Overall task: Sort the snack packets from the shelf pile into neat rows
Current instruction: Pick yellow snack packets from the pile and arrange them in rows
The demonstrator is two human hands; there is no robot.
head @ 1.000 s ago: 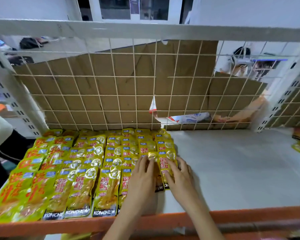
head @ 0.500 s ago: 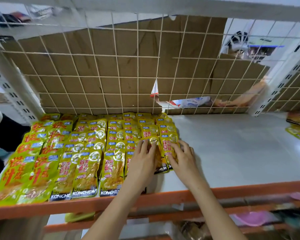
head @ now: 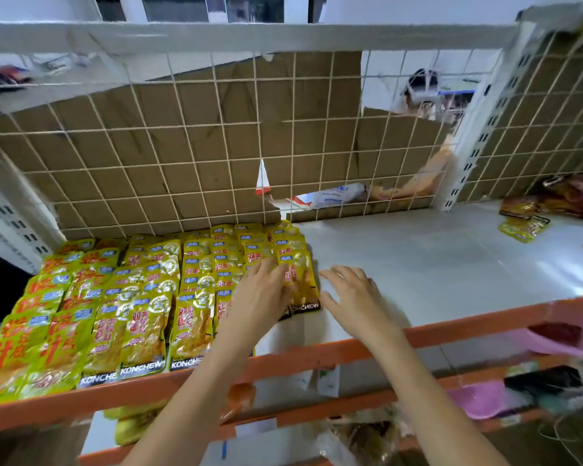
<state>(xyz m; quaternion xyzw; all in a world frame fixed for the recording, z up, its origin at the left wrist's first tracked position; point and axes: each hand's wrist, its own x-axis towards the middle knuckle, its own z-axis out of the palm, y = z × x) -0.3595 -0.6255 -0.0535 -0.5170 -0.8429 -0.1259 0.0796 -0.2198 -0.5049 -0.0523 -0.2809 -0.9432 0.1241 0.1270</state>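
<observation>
Left hand (head: pixel 261 297): flat, fingers straight, pressing the yellow snack packets (head: pixel 148 297)
Right hand (head: pixel 354 299): released, fingers spread above the shelf (head: pixel 435 264), beside the rightmost row

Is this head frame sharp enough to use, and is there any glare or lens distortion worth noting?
Head view: the centre is fairly sharp, and KONCHEW reads on the snack packets; the edges smear with motion blur, worst at the unsorted pile; glare spots on the packet foil; wide-angle bowing in the orange shelf rail.
</observation>
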